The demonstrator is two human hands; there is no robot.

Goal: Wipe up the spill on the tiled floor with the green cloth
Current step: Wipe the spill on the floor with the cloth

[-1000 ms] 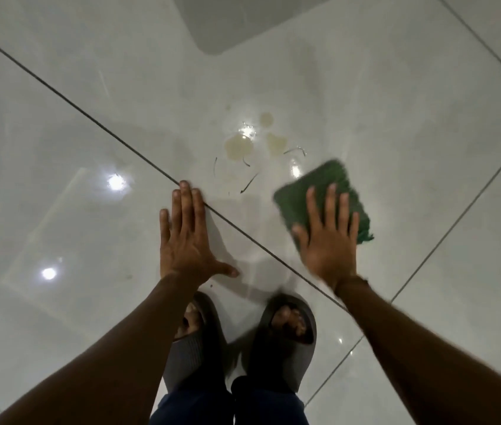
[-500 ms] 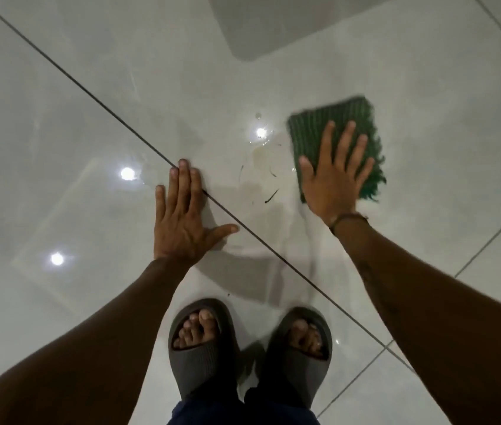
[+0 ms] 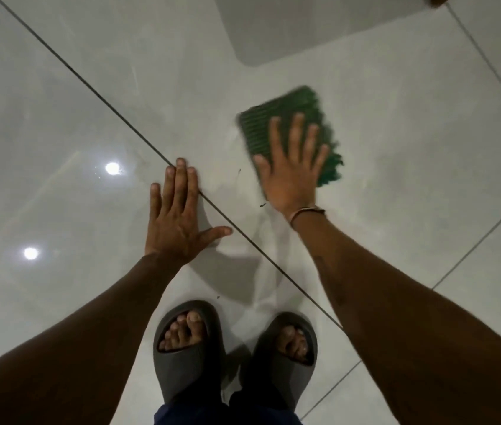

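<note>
Head view, left to right. Left hand (image 3: 178, 222): flat, fingers spread, holding nothing, bracing us on the tiled floor (image 3: 59, 118) beside the grout line (image 3: 120, 118). Spill (image 3: 237, 179): only faint specks and a dull film visible. Right hand (image 3: 292, 167): open palm pressing the green cloth (image 3: 286, 115), not gripping. Risk, we judge: wet glossy tile could slide under our braced palm or sandals (image 3: 188, 348); cloth may smear residue.

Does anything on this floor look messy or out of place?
Little: a few small dark specks lie on the glossy pale tiled floor, near the right hand pressing the ribbed green cloth. No puddle shows.
</note>
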